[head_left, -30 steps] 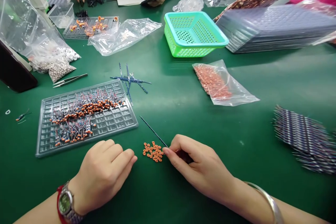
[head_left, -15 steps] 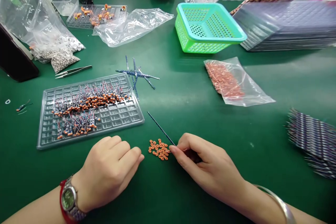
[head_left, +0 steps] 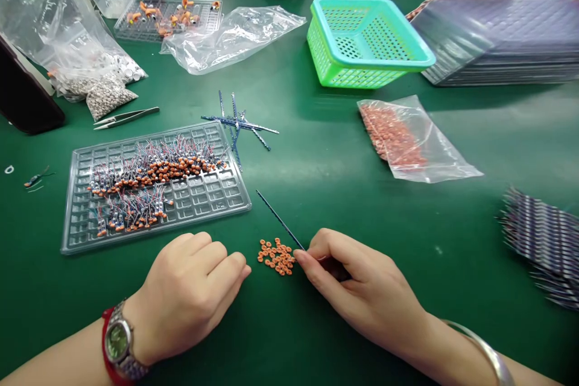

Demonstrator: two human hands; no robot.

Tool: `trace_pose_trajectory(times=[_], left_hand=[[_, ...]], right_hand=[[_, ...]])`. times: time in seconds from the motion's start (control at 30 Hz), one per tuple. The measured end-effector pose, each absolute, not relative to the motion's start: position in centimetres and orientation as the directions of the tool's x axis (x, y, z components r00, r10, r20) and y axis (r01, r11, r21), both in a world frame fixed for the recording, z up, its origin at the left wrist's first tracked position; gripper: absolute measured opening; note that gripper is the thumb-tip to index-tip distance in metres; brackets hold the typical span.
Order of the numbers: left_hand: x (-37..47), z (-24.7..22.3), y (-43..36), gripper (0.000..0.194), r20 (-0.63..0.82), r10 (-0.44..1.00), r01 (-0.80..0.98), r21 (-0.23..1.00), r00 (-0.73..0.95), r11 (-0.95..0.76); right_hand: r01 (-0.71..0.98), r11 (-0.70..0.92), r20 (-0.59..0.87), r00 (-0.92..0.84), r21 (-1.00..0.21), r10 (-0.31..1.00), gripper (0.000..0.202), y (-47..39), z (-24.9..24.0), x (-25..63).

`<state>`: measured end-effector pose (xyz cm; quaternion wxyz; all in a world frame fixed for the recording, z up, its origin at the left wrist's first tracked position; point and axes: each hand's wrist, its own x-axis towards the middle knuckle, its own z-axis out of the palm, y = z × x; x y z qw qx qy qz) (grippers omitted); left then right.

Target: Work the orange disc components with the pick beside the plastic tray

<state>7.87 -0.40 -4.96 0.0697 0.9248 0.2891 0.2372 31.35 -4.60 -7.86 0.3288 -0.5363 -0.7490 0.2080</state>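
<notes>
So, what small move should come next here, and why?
Probably bring the left hand to the small orange rings and pick one up: the right hand pinches a thin dark-blue strip, while the left lies curled beside the rings, though its palm side is hidden.

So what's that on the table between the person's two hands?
A loose cluster of small orange pieces lies there, as the head view shows, nearer the right hand than the left hand.

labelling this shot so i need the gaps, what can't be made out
All in the head view:
Left hand: whether its palm holds anything, hidden by its back
Thin stick: near end, hidden by right hand
Striped bundle: right side, cut off by picture edge
Watch: time, too small to read
Stacked trays: count, blurred
</notes>
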Motion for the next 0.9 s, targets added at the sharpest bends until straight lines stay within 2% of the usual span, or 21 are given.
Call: trace_pose_trajectory(times=[0.63,0.9], left_hand=[[7.81,-5.00,-0.48,0.010,0.390,0.567,0.500,0.266,0.726,-0.824],[7.88,-4.90,-0.38,0.010,0.392,0.568,0.501,0.268,0.724,-0.823]], right_hand=[[0.688,0.317,0.245,-0.204,-0.653,0.948,0.025,-4.84,-7.78,31.34],[0.712,0.355,0.257,-0.247,-0.606,0.934,0.025,-4.76,-7.82,31.17]])
